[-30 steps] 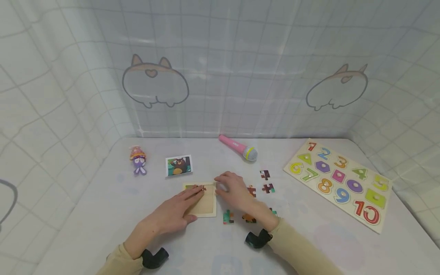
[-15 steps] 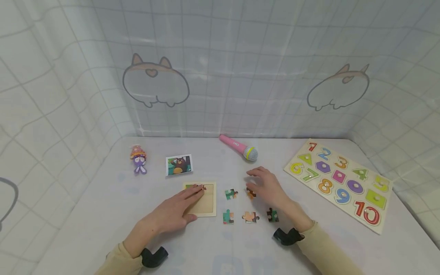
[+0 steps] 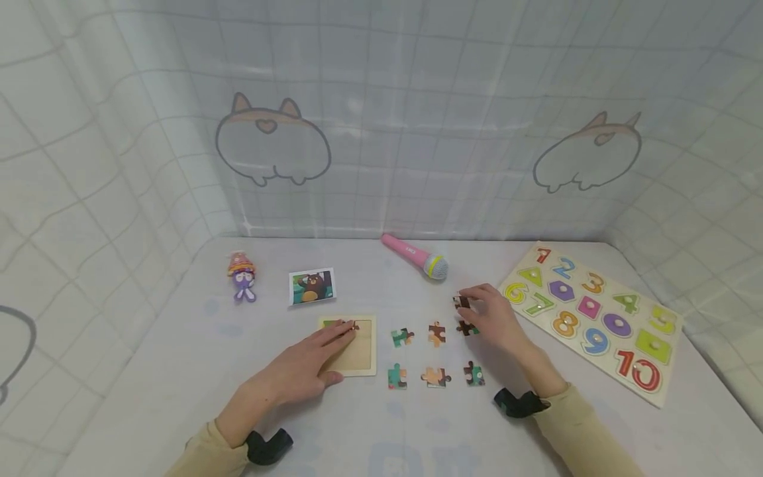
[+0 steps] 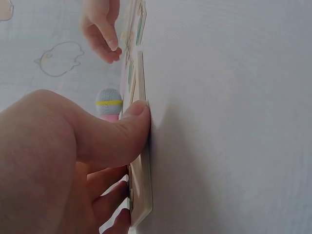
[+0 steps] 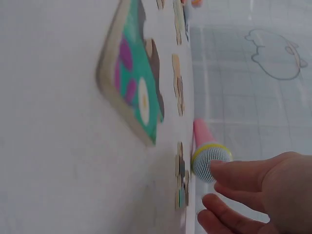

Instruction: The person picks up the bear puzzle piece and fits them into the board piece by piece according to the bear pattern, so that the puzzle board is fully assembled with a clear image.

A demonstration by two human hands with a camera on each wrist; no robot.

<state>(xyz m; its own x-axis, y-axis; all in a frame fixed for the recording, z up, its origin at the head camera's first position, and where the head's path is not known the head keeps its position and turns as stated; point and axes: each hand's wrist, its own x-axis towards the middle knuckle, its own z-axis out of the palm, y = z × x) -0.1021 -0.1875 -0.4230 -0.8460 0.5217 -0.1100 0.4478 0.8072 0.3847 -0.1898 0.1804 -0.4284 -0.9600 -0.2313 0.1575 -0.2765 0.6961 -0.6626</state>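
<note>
My left hand (image 3: pixel 292 371) rests on a small square wooden puzzle tray (image 3: pixel 359 363), fingers lying straight over its left part. In the left wrist view its thumb (image 4: pixel 129 129) presses against the tray's edge. A brown puzzle piece lies at the tray's top, partly hidden under the fingers. My right hand (image 3: pixel 497 324) hovers at a dark brown-and-white puzzle piece (image 3: pixel 461 302), thumb and fingertips spread around it. Just below is another dark piece (image 3: pixel 466 328). In the right wrist view a teal piece with a white flower (image 5: pixel 139 85) lies near the camera.
Several loose jigsaw pieces, among them a teal one (image 3: pixel 397 377) and a tan one (image 3: pixel 436 377), lie right of the tray. Behind are a bear picture card (image 3: pixel 312 287), a pink toy microphone (image 3: pixel 412 255) and a purple doll (image 3: pixel 242 278). A number board (image 3: pixel 590 318) lies at right.
My right hand has moved right from beside the tray, past the middle pieces, to the dark pieces at the upper right. My left hand has stayed on the tray.
</note>
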